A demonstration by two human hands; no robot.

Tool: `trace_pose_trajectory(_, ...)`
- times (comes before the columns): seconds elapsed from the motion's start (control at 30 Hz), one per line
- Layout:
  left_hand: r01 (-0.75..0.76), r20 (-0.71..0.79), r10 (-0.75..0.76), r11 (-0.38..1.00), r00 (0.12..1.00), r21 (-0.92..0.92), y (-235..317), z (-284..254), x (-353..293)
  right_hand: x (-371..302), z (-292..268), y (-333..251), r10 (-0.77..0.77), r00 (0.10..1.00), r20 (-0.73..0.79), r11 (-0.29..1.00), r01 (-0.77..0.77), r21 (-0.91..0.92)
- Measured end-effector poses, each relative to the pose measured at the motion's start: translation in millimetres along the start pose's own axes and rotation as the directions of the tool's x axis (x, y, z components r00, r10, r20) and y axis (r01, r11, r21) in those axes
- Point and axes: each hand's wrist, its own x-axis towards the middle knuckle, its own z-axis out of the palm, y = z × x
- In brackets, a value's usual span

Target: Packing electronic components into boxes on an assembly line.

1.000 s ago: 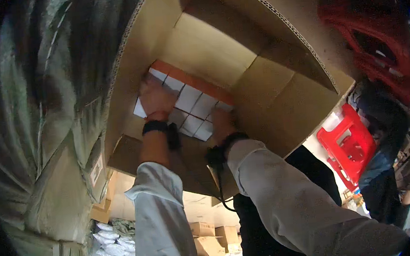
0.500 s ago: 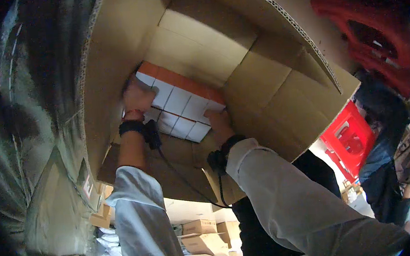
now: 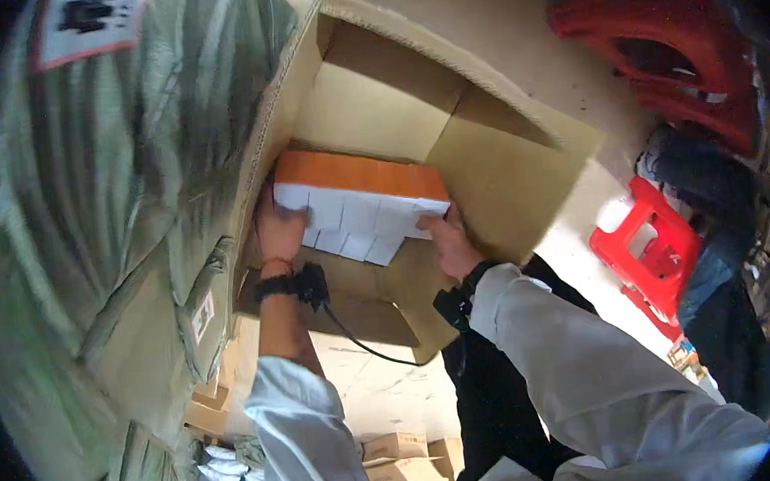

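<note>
Both my hands reach into a large open cardboard box (image 3: 498, 160). Between them is a stack of small white and orange boxes (image 3: 359, 206), several side by side, tilted up off the box floor. My left hand (image 3: 279, 232) grips the stack's left end. My right hand (image 3: 448, 239) holds its right lower corner. Each wrist wears a black band, and a thin black cable hangs between them. My sleeves are pale grey.
Green woven sacks (image 3: 112, 202) are piled tight against the box's left side. A red plastic stool (image 3: 650, 247) stands at the right and a red crate (image 3: 662, 37) at the upper right. Small cardboard cartons (image 3: 397, 466) lie on the floor below.
The stack of small boxes has come up from the box floor and tipped, showing its orange side. Both hands rose with it, and the view swung closer to the box.
</note>
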Motion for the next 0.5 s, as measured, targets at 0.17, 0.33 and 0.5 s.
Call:
trace_pose_trajectory(0.17,-0.05,-0.19,0.016,0.983,0.982,-0.179,97.6,-81.6,-99.0,-109.1,22.6,-107.8,-0.058,0.998,-0.023,0.99,0.054,-0.132)
trace_pose_trajectory(0.33,-0.087,-0.245,-0.022,0.901,0.969,-0.425,206.2,-177.6,-244.8,-258.9,20.1,-225.9,-0.15,0.986,0.077,0.964,0.163,-0.208)
trace_pose_trajectory(0.5,-0.267,-0.302,0.101,0.767,0.948,-0.583,355.1,-245.7,-381.9,-412.8,-15.1,-372.4,-0.407,0.908,0.099,0.766,0.399,-0.504)
